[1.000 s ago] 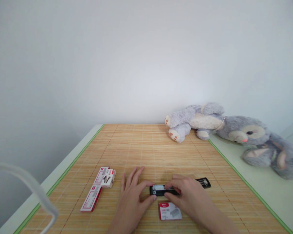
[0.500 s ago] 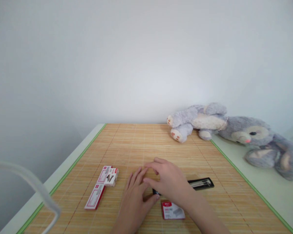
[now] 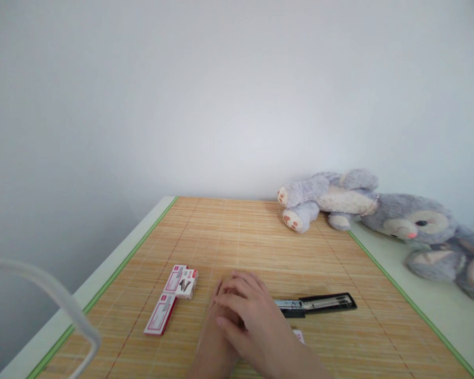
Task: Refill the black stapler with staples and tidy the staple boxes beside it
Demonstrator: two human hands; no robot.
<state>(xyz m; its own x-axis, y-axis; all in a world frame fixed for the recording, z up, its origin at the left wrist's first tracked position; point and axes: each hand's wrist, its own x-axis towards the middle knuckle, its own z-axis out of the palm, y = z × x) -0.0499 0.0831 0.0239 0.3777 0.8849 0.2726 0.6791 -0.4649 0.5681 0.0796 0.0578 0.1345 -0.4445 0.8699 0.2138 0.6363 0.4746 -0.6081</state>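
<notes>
My right hand (image 3: pixel 253 316) lies across the top of my left hand (image 3: pixel 215 337), its fingers bent and a little apart with nothing seen in them. Most of the left hand's fingers are hidden beneath it, so their pose does not show. Just right of the hands, an opened black stapler (image 3: pixel 327 302) lies on the mat, its metal rail showing and its left end behind my right hand. One corner of a small box (image 3: pixel 299 336) peeks out beside my right wrist; the rest of it is covered.
To the left, two flat red-and-white boxes (image 3: pixel 159 316) lie end to end, with a small white box (image 3: pixel 187 284) against them. A grey plush toy (image 3: pixel 347 202) lies at the back right. A white cable (image 3: pixel 59 295) hangs at the left, above the bamboo mat (image 3: pixel 237 231).
My right hand has moved left off the stapler and onto my left hand. More of the stapler now shows, while the small box at the wrist is mostly covered. The view has shifted slightly.
</notes>
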